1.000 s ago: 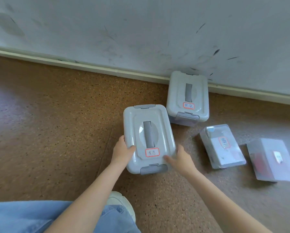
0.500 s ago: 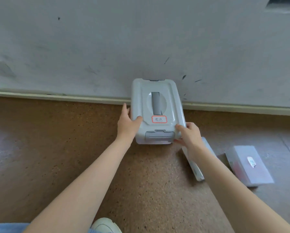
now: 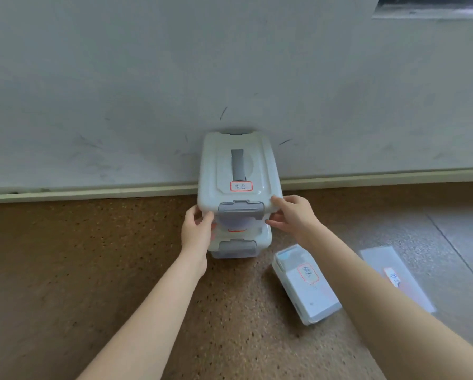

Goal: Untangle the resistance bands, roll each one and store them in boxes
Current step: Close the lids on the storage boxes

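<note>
both hands [image 3: 197,227] [image 3: 294,216] grip upper box [image 3: 238,171], stacked on lower box [image 3: 239,249], lengthwise toward wall [image 3: 120,91].

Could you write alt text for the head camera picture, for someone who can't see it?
Two bare hands, left hand and right hand, hold a grey lidded box on top of a matching lower box against a wall. Two clear boxes lie on the speckled floor to the right.

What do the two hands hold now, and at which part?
The upper grey box, at its front corners: left hand and right hand either side of the latch.
</note>
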### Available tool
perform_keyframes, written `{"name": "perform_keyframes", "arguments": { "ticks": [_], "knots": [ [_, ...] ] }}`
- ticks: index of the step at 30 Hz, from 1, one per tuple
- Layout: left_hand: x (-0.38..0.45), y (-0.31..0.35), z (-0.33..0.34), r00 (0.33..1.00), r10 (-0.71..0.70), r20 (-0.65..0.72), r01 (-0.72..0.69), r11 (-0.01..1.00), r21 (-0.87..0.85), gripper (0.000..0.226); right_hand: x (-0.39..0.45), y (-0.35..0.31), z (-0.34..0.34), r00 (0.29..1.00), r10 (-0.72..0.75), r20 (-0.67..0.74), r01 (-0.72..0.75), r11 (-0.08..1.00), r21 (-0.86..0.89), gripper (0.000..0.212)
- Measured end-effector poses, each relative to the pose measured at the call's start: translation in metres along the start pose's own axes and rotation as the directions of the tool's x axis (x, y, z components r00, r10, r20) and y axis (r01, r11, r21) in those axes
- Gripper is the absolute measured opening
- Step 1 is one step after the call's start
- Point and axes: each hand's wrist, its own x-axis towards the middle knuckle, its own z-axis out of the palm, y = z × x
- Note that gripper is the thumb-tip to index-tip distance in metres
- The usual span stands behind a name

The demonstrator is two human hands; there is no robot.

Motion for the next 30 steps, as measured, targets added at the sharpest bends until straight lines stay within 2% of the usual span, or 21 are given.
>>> {"name": "perform_keyframes", "arguments": {
  "ticks": [2, 3, 4, 5, 7, 9, 10, 13, 15, 16, 18, 21, 23, 25, 27, 30],
  "knots": [
    [-0.012, -0.024, 0.001, 1.0, 0.0, -0.03, 0.003, 0.997, 0.075, 0.028, -0.006, 0.021, -0.013, 1.0, 0.004, -0.009, -0.004, 1.0, 0.03, 0.039],
    [-0.019, -0.039, 0.005, 0.999, -0.042, -0.015, 0.043, 0.99, 0.133, 0.027, -0.009, 0.035, -0.022, 0.999, 0.006, -0.033, -0.006, 1.0, -0.016, 0.04],
    [-0.026, -0.054, 0.012, 0.994, -0.108, 0.008, 0.104, 0.974, 0.2, 0.03, -0.01, 0.05, -0.034, 0.998, -0.005, -0.069, -0.005, 0.99, -0.143, 0.04],
    [-0.033, -0.069, 0.02, 0.982, -0.185, 0.034, 0.169, 0.947, 0.274, 0.034, -0.01, 0.066, -0.048, 0.995, -0.018, -0.096, -0.015, 0.944, -0.33, 0.042],
    [-0.043, -0.095, 0.038, 0.95, -0.299, 0.091, 0.237, 0.879, 0.414, 0.041, -0.01, 0.101, -0.078, 0.995, -0.024, -0.093, -0.046, 0.732, -0.68, 0.048],
    [-0.05, -0.114, 0.058, 0.92, -0.357, 0.163, 0.248, 0.85, 0.464, 0.045, -0.006, 0.131, -0.103, 0.997, 0.017, -0.078, -0.074, 0.569, -0.819, 0.052],
    [-0.052, -0.122, 0.067, 0.903, -0.382, 0.194, 0.256, 0.844, 0.472, 0.048, -0.004, 0.143, -0.111, 0.993, 0.066, -0.099, -0.119, 0.543, -0.831, 0.056],
    [-0.061, -0.144, 0.086, 0.833, -0.474, 0.285, 0.301, 0.821, 0.484, 0.056, -0.005, 0.165, -0.118, 0.966, 0.213, -0.149, -0.25, 0.601, -0.76, 0.078],
    [-0.065, -0.156, 0.092, 0.802, -0.485, 0.348, 0.305, 0.834, 0.459, 0.053, -0.011, 0.177, -0.113, 0.957, 0.273, -0.097, -0.263, 0.677, -0.687, 0.078],
    [-0.067, -0.159, 0.092, 0.81, -0.464, 0.36, 0.284, 0.846, 0.452, 0.05, -0.016, 0.184, -0.11, 0.952, 0.3, -0.066, -0.273, 0.729, -0.628, 0.073],
    [-0.07, -0.162, 0.087, 0.849, -0.392, 0.355, 0.18, 0.846, 0.502, 0.052, -0.03, 0.194, -0.108, 0.948, 0.316, -0.035, -0.297, 0.84, -0.453, 0.059],
    [-0.081, -0.149, 0.077, 0.869, -0.238, 0.434, -0.125, 0.744, 0.657, 0.057, -0.045, 0.196, -0.114, 0.956, 0.294, -0.006, -0.292, 0.95, -0.113, 0.044],
    [-0.09, -0.131, 0.074, 0.85, -0.113, 0.514, -0.256, 0.764, 0.593, 0.059, -0.05, 0.182, -0.121, 0.975, 0.221, -0.008, -0.22, 0.974, 0.048, 0.047],
    [-0.094, -0.103, 0.075, 0.829, 0.052, 0.556, -0.376, 0.788, 0.488, 0.061, -0.052, 0.152, -0.123, 0.996, 0.087, -0.001, -0.086, 0.99, 0.116, 0.053],
    [-0.092, -0.069, 0.077, 0.82, 0.215, 0.531, -0.467, 0.788, 0.402, 0.06, -0.057, 0.109, -0.117, 0.997, -0.076, -0.018, 0.077, 0.987, 0.141, 0.057],
    [-0.092, -0.019, 0.079, 0.797, 0.387, 0.463, -0.552, 0.778, 0.301, 0.058, -0.066, 0.041, -0.099, 0.959, -0.269, -0.088, 0.276, 0.957, 0.086, 0.052]
  ]
}}
